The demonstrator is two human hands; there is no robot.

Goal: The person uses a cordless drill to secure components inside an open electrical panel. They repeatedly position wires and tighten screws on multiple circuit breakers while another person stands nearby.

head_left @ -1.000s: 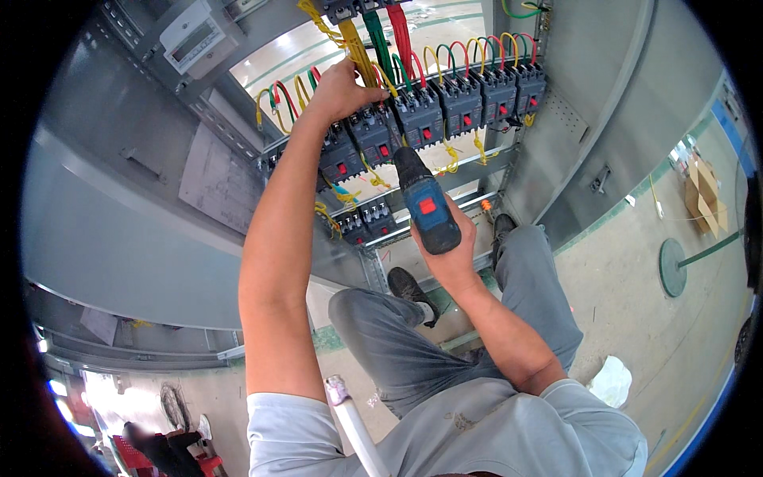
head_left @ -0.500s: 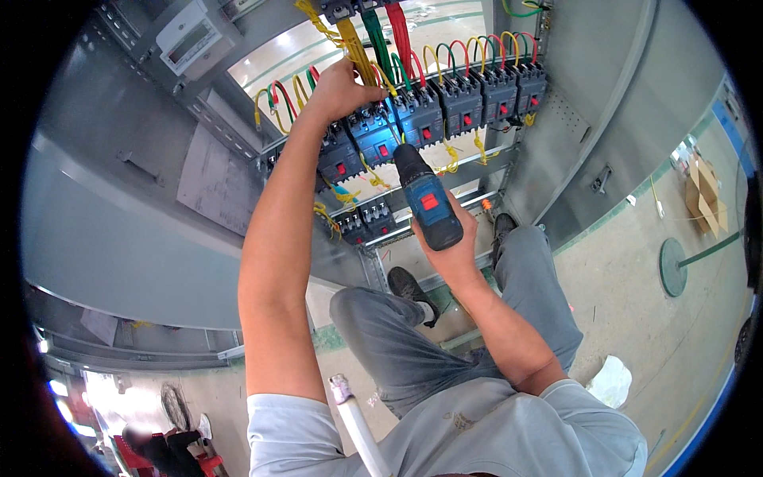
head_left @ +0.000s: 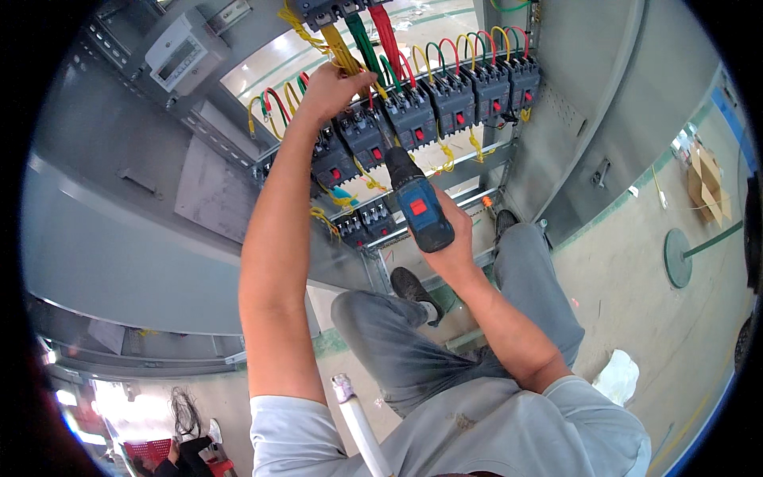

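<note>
My right hand (head_left: 453,246) grips a cordless drill (head_left: 419,207), dark blue and black with a red patch. Its long thin bit reaches up to the terminals of a circuit breaker (head_left: 362,143) with a red switch. Above that breaker, my left hand (head_left: 330,91) is closed at the yellow wires (head_left: 338,48), its thumb stretched to the right beside a yellow wire end. Some of its fingers are hidden behind the wires. Green wires (head_left: 366,48) and red wires (head_left: 385,40) hang just right of it.
Several more breakers (head_left: 453,111) with looped wires continue along the row, inside a grey metal cabinet (head_left: 588,71). Smaller breakers (head_left: 373,221) sit lower. A meter (head_left: 179,56) is at upper left. A cigarette (head_left: 358,417) juts up in front. A cardboard box (head_left: 706,183) stands on the right.
The bright blue-white glow on the breakers by the drill bit is gone. The drill has shifted slightly left in view, as has the breaker row. My left hand stays at the wires.
</note>
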